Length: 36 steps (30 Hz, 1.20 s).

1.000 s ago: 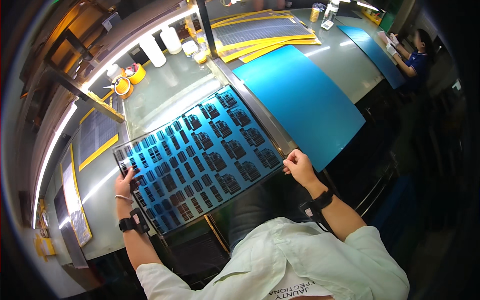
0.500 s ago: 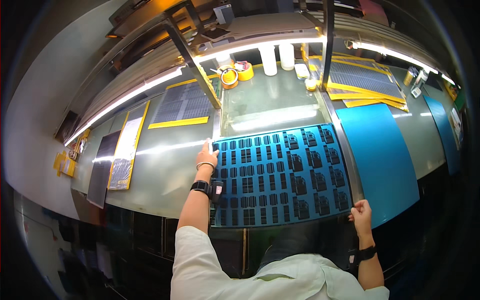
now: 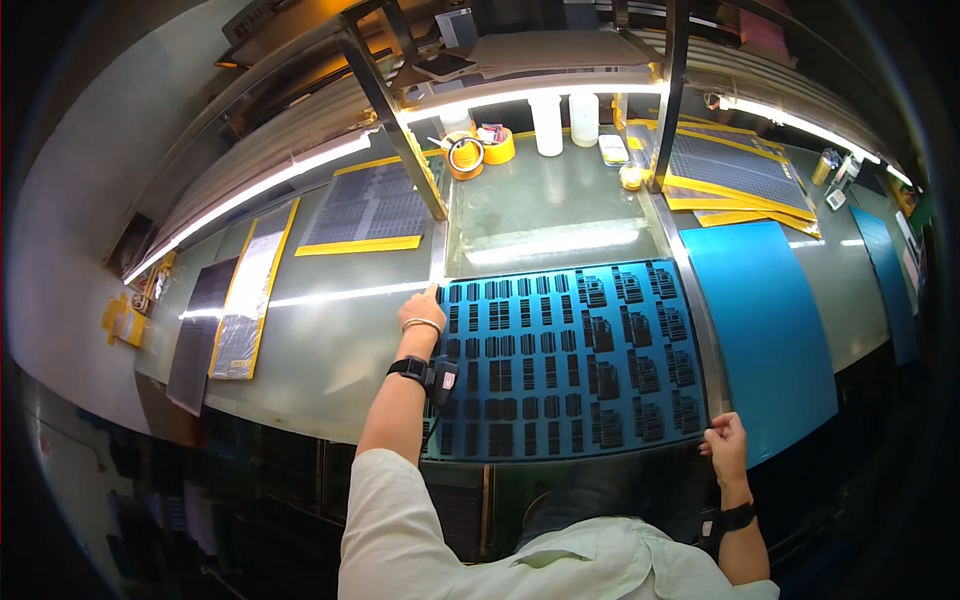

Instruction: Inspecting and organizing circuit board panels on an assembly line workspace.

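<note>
A large blue sheet with rows of black block-like patterns lies in front of me, across the glass-topped middle section of the bench. At its far left corner, my left hand closes on the edge, its fingertips partly hidden. A dark strap with a small box sits on that wrist. By the near right corner, my right hand is closed, thumb and fingers pinching the sheet's edge. The near edge of the sheet lies along the bench front, close to my body.
Plain blue sheet on the right, beyond a metal rail. Yellow-edged films lie left, more films at the far right. Tape rolls and white bottles stand at the back under a lit tube and metal posts.
The view has shifted slightly. Both hands stay at their corners of the patterned sheet, and the left hand's fingers look more curled at the far left corner.
</note>
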Each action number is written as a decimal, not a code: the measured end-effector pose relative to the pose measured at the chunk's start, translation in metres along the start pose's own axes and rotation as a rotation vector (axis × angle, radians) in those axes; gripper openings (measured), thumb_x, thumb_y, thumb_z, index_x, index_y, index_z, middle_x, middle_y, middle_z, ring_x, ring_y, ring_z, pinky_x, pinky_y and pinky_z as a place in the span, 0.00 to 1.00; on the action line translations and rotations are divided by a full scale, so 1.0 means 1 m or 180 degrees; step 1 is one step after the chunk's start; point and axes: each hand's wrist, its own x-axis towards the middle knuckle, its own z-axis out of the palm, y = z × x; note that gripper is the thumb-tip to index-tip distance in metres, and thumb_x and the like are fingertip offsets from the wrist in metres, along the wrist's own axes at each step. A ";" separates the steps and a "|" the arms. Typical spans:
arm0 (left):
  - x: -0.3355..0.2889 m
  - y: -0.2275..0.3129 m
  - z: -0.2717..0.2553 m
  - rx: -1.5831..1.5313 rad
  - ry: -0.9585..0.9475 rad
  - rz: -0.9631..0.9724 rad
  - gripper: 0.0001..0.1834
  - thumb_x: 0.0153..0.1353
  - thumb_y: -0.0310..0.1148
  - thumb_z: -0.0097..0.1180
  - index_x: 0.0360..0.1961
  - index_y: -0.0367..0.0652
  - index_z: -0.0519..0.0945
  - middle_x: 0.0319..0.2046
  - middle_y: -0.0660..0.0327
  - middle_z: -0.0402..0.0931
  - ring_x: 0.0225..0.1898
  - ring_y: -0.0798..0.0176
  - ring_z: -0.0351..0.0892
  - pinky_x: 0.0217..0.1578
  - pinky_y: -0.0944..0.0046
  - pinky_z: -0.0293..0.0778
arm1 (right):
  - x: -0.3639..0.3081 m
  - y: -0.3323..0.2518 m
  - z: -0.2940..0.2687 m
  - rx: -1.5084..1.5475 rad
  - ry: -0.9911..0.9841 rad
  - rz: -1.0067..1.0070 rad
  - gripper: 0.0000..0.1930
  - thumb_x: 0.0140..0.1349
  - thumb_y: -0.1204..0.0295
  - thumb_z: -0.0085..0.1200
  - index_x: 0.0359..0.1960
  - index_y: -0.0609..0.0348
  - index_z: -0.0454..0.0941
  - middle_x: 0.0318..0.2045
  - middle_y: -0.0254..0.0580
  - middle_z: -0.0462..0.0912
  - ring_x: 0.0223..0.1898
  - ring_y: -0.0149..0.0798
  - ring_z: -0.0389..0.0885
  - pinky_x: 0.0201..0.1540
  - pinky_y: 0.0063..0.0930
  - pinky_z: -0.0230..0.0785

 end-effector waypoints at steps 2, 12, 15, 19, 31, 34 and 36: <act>0.000 -0.006 0.004 -0.0034 0.0191 0.0020 0.22 0.57 0.31 0.42 0.54 0.61 0.68 0.40 0.55 0.73 0.42 0.52 0.75 0.42 0.54 0.71 | -0.001 0.003 0.000 -0.0037 -0.0055 0.0061 0.08 0.52 0.84 0.45 0.33 0.60 0.63 0.19 0.34 0.70 0.16 0.25 0.71 0.19 0.15 0.67; -0.013 -0.022 0.001 -0.0017 0.0666 0.0158 0.20 0.56 0.38 0.48 0.52 0.56 0.70 0.40 0.58 0.66 0.45 0.55 0.69 0.42 0.53 0.68 | 0.001 -0.010 -0.006 -0.0776 -0.0271 0.0059 0.11 0.50 0.83 0.48 0.35 0.62 0.64 0.19 0.36 0.69 0.19 0.30 0.71 0.23 0.22 0.68; -0.015 -0.017 0.005 0.0141 0.0916 0.0457 0.20 0.53 0.34 0.49 0.49 0.57 0.72 0.41 0.60 0.66 0.46 0.56 0.67 0.42 0.53 0.67 | -0.004 -0.042 -0.005 -0.2867 -0.0299 -0.0848 0.16 0.44 0.83 0.52 0.38 0.62 0.67 0.25 0.43 0.70 0.28 0.42 0.72 0.36 0.34 0.68; -0.015 -0.021 0.009 0.0577 0.1386 0.0984 0.22 0.48 0.30 0.49 0.48 0.52 0.74 0.43 0.61 0.67 0.49 0.58 0.64 0.42 0.52 0.66 | 0.031 -0.078 0.030 -0.3597 -0.0441 -0.2401 0.27 0.42 0.79 0.50 0.50 0.60 0.68 0.46 0.49 0.68 0.53 0.53 0.62 0.55 0.43 0.54; -0.021 -0.009 0.021 0.0246 0.0902 0.0864 0.27 0.62 0.44 0.37 0.60 0.42 0.59 0.63 0.60 0.51 0.66 0.54 0.42 0.59 0.39 0.44 | 0.223 -0.068 0.107 -0.4436 0.0226 -0.3018 0.23 0.53 0.75 0.41 0.53 0.64 0.64 0.56 0.44 0.64 0.58 0.50 0.59 0.58 0.45 0.52; -0.021 -0.011 0.021 0.0229 0.0839 0.0842 0.28 0.62 0.44 0.37 0.60 0.42 0.58 0.63 0.60 0.51 0.66 0.54 0.41 0.59 0.39 0.43 | 0.227 -0.067 0.113 -0.4689 0.0277 -0.3061 0.23 0.54 0.73 0.40 0.54 0.63 0.64 0.56 0.45 0.64 0.58 0.48 0.59 0.58 0.44 0.53; -0.019 -0.012 0.022 0.0136 0.0780 0.0756 0.29 0.62 0.46 0.36 0.61 0.42 0.55 0.64 0.60 0.48 0.67 0.54 0.39 0.59 0.39 0.41 | 0.232 -0.069 0.119 -0.4940 0.0198 -0.2907 0.23 0.56 0.71 0.38 0.56 0.63 0.62 0.57 0.47 0.63 0.59 0.46 0.59 0.59 0.45 0.51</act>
